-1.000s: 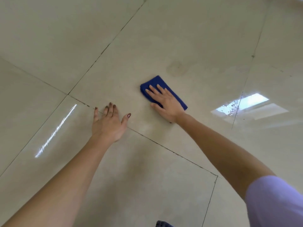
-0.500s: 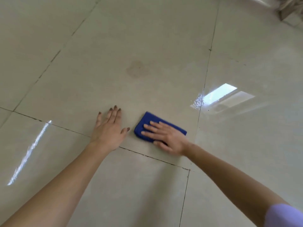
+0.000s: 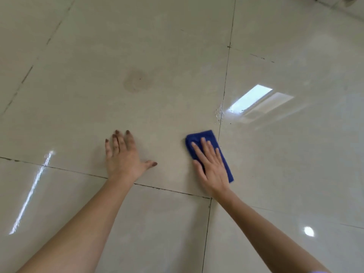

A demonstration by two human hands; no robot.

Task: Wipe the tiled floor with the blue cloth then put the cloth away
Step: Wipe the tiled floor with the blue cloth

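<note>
A folded blue cloth (image 3: 199, 137) lies flat on the glossy beige tiled floor (image 3: 169, 56), just left of a dark grout line. My right hand (image 3: 211, 168) presses flat on top of the cloth, fingers spread and pointing away from me, covering its middle. My left hand (image 3: 123, 156) rests palm down on the bare tile to the left of the cloth, fingers apart, holding nothing. A gap of bare tile separates the two hands.
A faint round brownish stain (image 3: 136, 81) marks the tile beyond the hands. Small droplets or specks (image 3: 218, 114) sit along the grout line beside a bright window reflection (image 3: 250, 98). Some object shows at the far top right corner (image 3: 346, 2).
My right hand has slid the cloth to the right, away from my left hand, and turned it more lengthwise. The left hand stays planted on the tile.
</note>
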